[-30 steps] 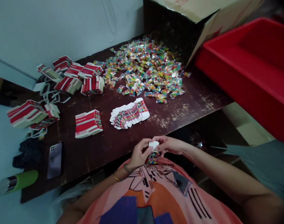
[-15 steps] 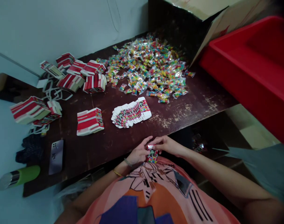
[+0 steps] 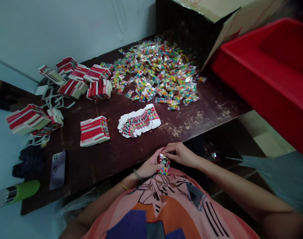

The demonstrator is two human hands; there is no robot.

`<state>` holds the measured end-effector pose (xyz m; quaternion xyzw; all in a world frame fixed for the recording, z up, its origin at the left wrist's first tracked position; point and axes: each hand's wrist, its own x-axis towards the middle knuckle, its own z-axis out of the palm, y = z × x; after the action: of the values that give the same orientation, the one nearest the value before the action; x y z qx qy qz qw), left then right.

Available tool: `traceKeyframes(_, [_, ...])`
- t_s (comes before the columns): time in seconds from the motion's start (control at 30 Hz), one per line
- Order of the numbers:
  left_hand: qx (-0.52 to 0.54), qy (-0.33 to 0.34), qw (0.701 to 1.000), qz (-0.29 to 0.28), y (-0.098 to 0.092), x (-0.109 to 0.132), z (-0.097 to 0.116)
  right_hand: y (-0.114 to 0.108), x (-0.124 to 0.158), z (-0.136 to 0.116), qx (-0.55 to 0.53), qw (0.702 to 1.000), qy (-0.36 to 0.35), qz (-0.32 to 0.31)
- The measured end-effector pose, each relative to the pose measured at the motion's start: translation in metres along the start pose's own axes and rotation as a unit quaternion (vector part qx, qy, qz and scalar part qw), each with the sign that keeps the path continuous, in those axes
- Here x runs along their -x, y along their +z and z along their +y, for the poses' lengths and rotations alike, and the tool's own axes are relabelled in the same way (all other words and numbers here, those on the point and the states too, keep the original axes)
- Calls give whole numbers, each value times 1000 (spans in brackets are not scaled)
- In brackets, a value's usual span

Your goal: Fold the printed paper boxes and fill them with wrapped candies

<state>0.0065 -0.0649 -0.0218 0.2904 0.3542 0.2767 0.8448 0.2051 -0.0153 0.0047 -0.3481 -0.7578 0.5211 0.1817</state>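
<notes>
A small red printed candy box (image 3: 163, 165) with a cartoon figure and coloured dots is held close to my body, just off the table's front edge. My left hand (image 3: 151, 165) grips it from the left side, thumb across its front. The fingers of my right hand (image 3: 177, 154) are bent together at the box's top edge; whether they pinch its flap is hard to make out. Beyond my hands, a fanned row of flat folded boxes (image 3: 139, 122) lies on the table. Left of it sits a stack of flattened red-and-white boxes (image 3: 94, 132).
A large heap of small clear candy packets (image 3: 161, 73) covers the table's back. More bundled box stacks (image 3: 98, 89) lie at the left, near a phone (image 3: 58, 170) and a green bottle (image 3: 27, 191). A red bin (image 3: 256, 76) and a cardboard box (image 3: 221, 36) stand at right.
My right hand has shifted slightly at the top of the candy box, and the box has turned a little in my left hand. The whole view has moved slightly.
</notes>
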Motion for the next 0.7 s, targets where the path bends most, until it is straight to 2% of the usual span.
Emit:
traceKeyframes(0.1, [9, -20, 1000, 1, -1, 1, -1, 0, 2, -10, 29, 996, -61, -52])
traceKeyframes(0.23, [-15, -6, 1000, 10, -1, 1, -1, 2, 4, -21, 92, 987, -118, -60])
traceKeyframes(0.3, [-74, 27, 996, 30, -1, -1, 5, -9, -8, -14, 86, 983, -132, -90])
traceKeyframes(0.33, [-112, 40, 992, 40, -2, -1, 10, -20, -17, -6, 91, 984, -130, -83])
traceKeyframes(0.37, [-151, 45, 986, 46, -3, 0, 17, -33, -28, 5, 112, 986, -115, -49])
traceKeyframes(0.43, [-222, 27, 974, 31, -8, 5, 34, -60, -52, 30, 201, 974, -49, 87])
traceKeyframes(0.5, [-295, -16, 955, -16, -16, 17, 55, -79, -68, 54, 301, 929, 23, 214])
traceKeyframes(0.53, [-334, -39, 941, -38, -21, 24, 64, -82, -72, 63, 338, 908, 44, 242])
traceKeyframes(0.57, [-371, -59, 925, -55, -26, 30, 73, -80, -72, 71, 364, 896, 54, 248])
traceKeyframes(0.63, [-410, -84, 906, -57, -36, 41, 85, -62, -62, 77, 386, 889, 51, 242])
traceKeyframes(0.7, [-369, -86, 925, -4, -42, 44, 89, -35, -42, 76, 386, 890, 42, 238])
